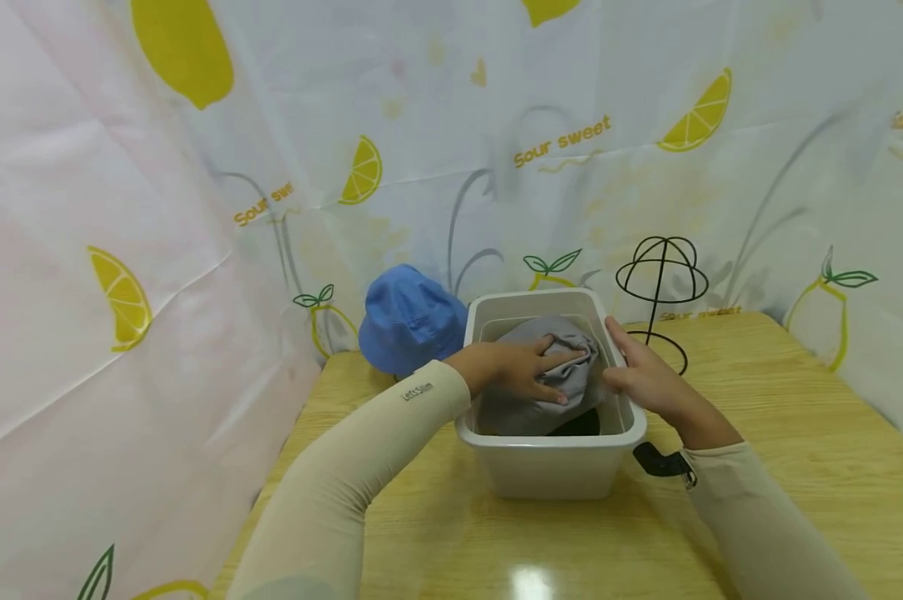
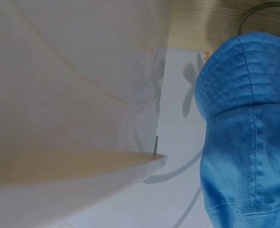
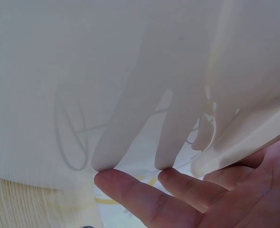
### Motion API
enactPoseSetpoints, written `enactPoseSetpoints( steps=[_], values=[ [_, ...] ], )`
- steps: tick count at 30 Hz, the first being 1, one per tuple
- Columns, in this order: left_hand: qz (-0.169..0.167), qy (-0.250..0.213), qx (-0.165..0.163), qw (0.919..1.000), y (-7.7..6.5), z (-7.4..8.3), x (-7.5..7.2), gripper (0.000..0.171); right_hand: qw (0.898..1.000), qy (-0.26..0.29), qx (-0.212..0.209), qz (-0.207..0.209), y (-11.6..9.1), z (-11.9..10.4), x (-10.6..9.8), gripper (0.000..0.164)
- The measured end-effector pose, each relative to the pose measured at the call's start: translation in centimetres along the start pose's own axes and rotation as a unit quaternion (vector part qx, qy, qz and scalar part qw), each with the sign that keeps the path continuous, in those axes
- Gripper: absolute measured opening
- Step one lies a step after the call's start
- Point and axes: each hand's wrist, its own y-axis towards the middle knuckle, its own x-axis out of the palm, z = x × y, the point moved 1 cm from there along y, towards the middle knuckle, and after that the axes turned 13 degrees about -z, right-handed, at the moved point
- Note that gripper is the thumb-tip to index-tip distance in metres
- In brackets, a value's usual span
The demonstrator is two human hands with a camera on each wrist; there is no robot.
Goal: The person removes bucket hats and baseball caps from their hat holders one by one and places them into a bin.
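Observation:
A white plastic bin (image 1: 549, 471) stands on the table, holding a rumpled grey fabric hat (image 1: 519, 412) with a black item (image 1: 579, 423) partly under it. My left hand (image 1: 526, 371) reaches over the bin's left side, its spread fingers resting on the grey hat's bunched folds. At the right rim, my right hand (image 1: 649, 379) grips the bin. The right wrist view shows its fingers (image 3: 130, 190) against the outer wall. In the left wrist view my left hand is out of sight, and the bin wall (image 2: 73, 95) fills the left part.
Behind the bin to the left sits a blue bucket hat (image 1: 409, 321), close up in the left wrist view. A black wire hat stand (image 1: 655, 304) is at the back right of the wooden table (image 1: 789, 417). Lemon-printed cloth (image 1: 421, 100) hangs behind and on the left.

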Motion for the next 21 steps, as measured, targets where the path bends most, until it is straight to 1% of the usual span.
enactPoseSetpoints(
  steps=[6, 15, 21],
  values=[
    [-0.003, 0.007, -0.008, 0.9999, -0.05, 0.07, 0.35, 0.084, 1.0, 0.013, -0.007, -0.005, -0.03, 0.03, -0.13, 0.104],
    [-0.01, -0.011, 0.002, 0.9999, 0.34, -0.4, 0.49, 0.084, 1.0, 0.011, 0.0, -0.004, -0.14, -0.01, -0.2, 0.103],
    [-0.014, -0.028, 0.015, 0.9994, 0.03, -0.56, 0.07, 0.087, 1.0, 0.01, 0.006, -0.001, -0.07, 0.29, -0.19, 0.102]
  ],
)
